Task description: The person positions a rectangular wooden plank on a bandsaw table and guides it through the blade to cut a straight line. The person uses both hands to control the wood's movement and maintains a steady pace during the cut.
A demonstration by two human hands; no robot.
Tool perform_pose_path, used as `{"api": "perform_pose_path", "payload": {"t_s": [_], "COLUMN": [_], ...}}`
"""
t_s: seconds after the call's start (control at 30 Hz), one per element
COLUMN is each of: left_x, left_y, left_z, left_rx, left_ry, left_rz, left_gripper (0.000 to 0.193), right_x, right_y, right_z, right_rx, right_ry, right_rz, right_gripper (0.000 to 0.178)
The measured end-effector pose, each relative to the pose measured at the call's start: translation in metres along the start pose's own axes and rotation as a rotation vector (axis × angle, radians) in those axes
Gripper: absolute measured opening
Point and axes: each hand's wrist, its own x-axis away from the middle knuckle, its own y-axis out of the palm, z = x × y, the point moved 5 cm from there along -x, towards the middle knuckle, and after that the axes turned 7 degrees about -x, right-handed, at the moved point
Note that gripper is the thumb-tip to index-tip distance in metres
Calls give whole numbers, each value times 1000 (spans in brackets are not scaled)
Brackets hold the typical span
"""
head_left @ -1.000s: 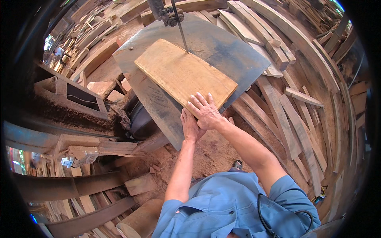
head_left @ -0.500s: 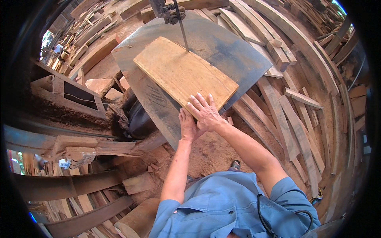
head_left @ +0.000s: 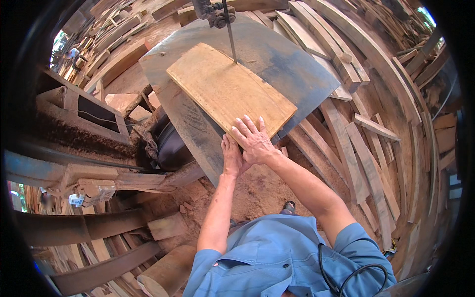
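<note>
A thick rectangular wooden board (head_left: 230,89) lies slantwise on a grey metal saw table (head_left: 297,74). The upright narrow saw blade (head_left: 231,42) meets the board's far right edge. My right hand (head_left: 257,144) rests on the board's near end, its fingers spread flat on the top face. Beside it, my left hand (head_left: 232,157) has its fingers extended against the near left edge of the board. Its thumb side is partly hidden where the two hands touch. Dark, dusty machine parts forming the blade guide (head_left: 216,15) hang over the far side of the table.
Long planks (head_left: 363,158) lie loosely piled to the right. On the left stand a rusty machine frame (head_left: 79,114) and a dark round wheel-like part (head_left: 173,146). A log (head_left: 168,272) lies at lower left. Sawdust covers the ground (head_left: 257,193) before me.
The board has slid very slightly away from me along the blade. Both hands keep the same hold against its near end, and the view has shifted a little.
</note>
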Motion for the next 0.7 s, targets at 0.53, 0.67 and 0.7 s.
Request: {"api": "perform_pose_path", "payload": {"t_s": [0.53,0.67,0.7], "left_x": [1,-1,-1], "left_y": [-10,-10,-9], "left_z": [3,6,5], "left_rx": [88,52,14], "left_ry": [-20,-62,-54], "left_rz": [26,-45,-42], "left_gripper": [125,126,126], "right_x": [-1,-1,-2], "right_y": [3,3,2], "right_z": [1,2,0], "right_rx": [51,54,47], "right_ry": [4,10,9], "right_rz": [-42,-57,-63], "right_gripper": [94,94,94]}}
